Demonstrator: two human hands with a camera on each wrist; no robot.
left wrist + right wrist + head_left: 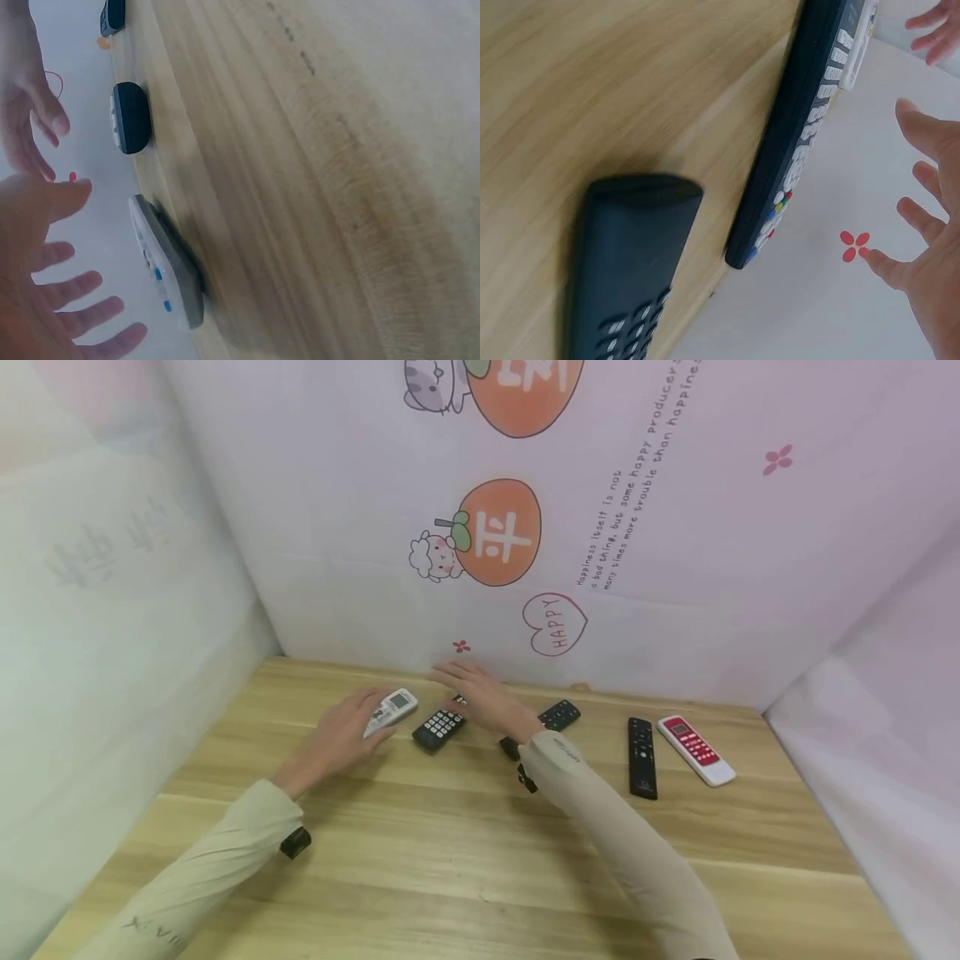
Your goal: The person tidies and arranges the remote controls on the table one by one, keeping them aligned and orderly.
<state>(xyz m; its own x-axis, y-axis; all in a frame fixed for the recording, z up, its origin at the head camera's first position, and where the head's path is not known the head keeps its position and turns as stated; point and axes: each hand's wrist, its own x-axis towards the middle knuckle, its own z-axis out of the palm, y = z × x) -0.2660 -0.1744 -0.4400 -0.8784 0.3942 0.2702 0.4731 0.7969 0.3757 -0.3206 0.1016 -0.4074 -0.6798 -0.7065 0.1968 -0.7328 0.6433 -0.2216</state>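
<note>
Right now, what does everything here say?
"HAPPY": red heart
"平": lower orange fruit
"Happiness itself is not a bad thing, but some happy producers many times more trouble than happines…": white sheet
Too small or blurred: beige sleeves, five plastic remotes, left sheet
Cut off: upper fruit

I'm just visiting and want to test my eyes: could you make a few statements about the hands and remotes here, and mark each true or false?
1. The left hand is nearest the white remote. True.
2. The right hand grips a remote. False: the right hand holds nothing; its fingers are spread near the black remote with white buttons.
3. A slim black remote lies beside the red-and-white remote. True.
4. The red-and-white remote is farthest left in the head view. False: it is farthest right.
</note>
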